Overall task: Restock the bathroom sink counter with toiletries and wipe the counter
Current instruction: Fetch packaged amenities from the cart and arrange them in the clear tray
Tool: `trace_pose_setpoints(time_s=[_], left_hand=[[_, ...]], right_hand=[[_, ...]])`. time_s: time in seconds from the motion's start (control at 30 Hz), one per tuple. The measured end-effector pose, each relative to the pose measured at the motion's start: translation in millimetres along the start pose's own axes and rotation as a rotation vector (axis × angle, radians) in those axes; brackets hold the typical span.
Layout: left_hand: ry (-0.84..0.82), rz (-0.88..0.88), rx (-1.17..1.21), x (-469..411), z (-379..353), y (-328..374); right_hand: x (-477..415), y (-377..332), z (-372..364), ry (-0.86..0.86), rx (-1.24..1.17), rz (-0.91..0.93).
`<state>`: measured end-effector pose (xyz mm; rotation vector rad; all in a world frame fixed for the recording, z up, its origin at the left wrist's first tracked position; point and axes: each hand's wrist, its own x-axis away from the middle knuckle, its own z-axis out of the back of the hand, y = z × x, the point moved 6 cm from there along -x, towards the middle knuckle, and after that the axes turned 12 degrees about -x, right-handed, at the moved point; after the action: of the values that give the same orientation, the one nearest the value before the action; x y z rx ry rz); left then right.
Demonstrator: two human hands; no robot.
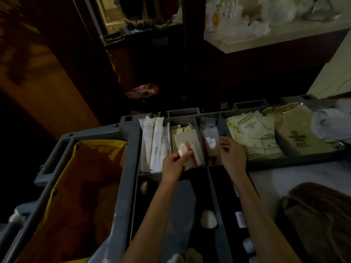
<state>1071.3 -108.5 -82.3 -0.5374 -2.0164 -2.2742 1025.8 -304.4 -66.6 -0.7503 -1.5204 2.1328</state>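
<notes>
A grey housekeeping cart tray (131, 141) with several compartments of toiletry packets lies below me. My left hand (173, 164) holds a few small white packets (185, 150) above the second compartment, over a grey packet (185, 139). My right hand (231, 152) reaches into the third compartment, fingers curled at a clear sachet (209, 142); whether it grips the sachet is not plain. Long white wrapped items (154, 137) fill the leftmost compartment. Cream packets (252, 135) fill the one to the right.
A yellow laundry bag (79, 186) hangs at the cart's left. Tan bagged items (296, 133) and white cloth (332, 126) lie at the right. Dark lower compartments hold pale round soaps (209, 219). A counter (275, 37) with plastic-wrapped goods stands at the upper right.
</notes>
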Motion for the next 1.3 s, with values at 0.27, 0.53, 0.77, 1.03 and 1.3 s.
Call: trace_pose_setpoints(time_s=[0.27, 0.53, 0.77, 1.03, 1.3], left_hand=[[-0.039, 0.013, 0.016, -1, -1, -3], [-0.01, 0.033, 0.042, 3, -1, 0], [0.046, 0.019, 0.067, 15, 6, 0], [-0.004, -0.059, 0.159, 52, 13, 0], [-0.063, -0.104, 0.169, 95, 23, 1]], right_hand=[[-14, 12, -23, -0.154, 0.357, -0.088], [-15, 7, -31, -0.209, 0.418, -0.114], [-2, -7, -6, -0.115, -0.197, -0.187], [61, -32, 4, -0.252, -0.579, -0.319], [116, -40, 1, -0.235, -0.617, -0.335]])
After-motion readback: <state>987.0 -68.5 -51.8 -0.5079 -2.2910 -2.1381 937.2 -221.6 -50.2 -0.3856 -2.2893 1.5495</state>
